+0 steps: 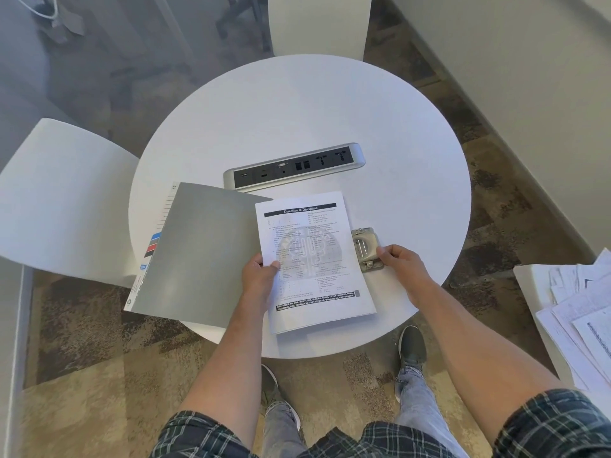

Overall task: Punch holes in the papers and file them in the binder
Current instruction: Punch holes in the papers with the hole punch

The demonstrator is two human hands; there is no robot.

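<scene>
A thin stack of printed papers [314, 259] lies on the round white table [330, 110], its left side overlapping the grey binder [201, 256]. My left hand [259, 274] pinches the papers at their left edge, thumb on top. A metal hole punch [366, 248] sits at the papers' right edge, with that edge tucked under it. My right hand [400, 261] grips the punch's near right side. The binder lies shut at the table's left, with coloured index tabs [153, 246] sticking out along its left side.
A silver power and socket strip [294, 166] is set into the table behind the papers. White chairs stand at the left [62, 200] and far side [319, 24]. A heap of loose papers [582, 312] lies on a surface at the right.
</scene>
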